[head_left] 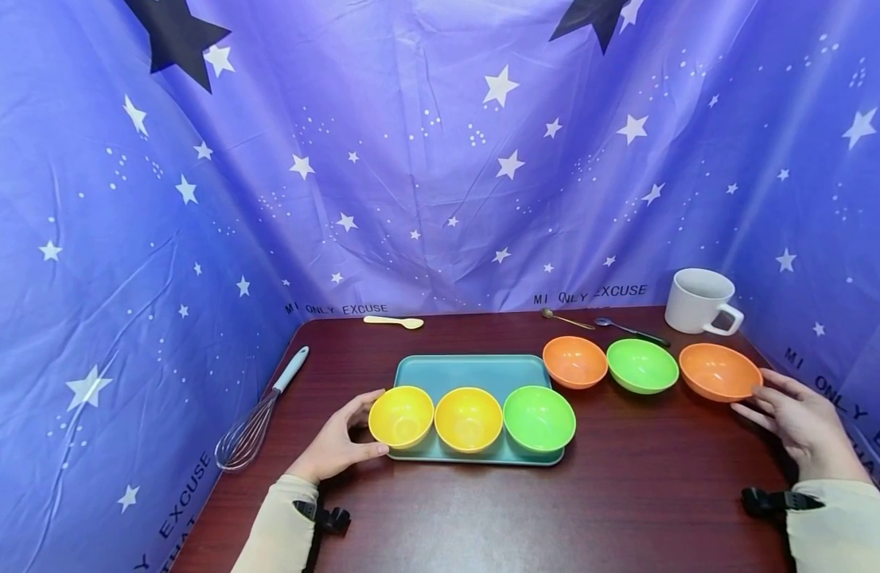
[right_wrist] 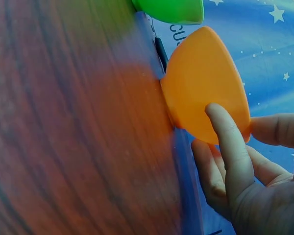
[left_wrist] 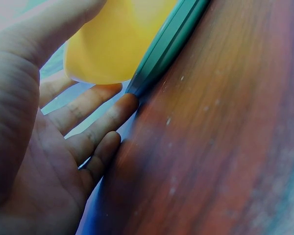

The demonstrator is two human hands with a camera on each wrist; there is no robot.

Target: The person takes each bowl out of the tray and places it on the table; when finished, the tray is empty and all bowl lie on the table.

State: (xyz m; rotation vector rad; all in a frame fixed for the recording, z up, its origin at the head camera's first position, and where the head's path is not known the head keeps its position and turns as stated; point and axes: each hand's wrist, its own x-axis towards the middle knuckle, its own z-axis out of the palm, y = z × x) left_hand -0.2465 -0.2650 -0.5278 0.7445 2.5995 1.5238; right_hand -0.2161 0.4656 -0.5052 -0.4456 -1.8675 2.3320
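Note:
Three bowls stand in a row on a teal tray: a yellow bowl at the left end, another yellow bowl in the middle and a green bowl. My left hand holds the leftmost yellow bowl from its left side, thumb in front and fingers behind; in the left wrist view its fingertips reach the bowl's underside and the tray edge. At the right, my right hand holds an orange bowl by its right side, one finger lying along the outer wall.
Left of that orange bowl are a green bowl and a smaller-looking orange bowl. Behind them lie two small spoons and a white mug. A whisk lies at the left edge, a cream spoon at the back. Starry cloth surrounds the table.

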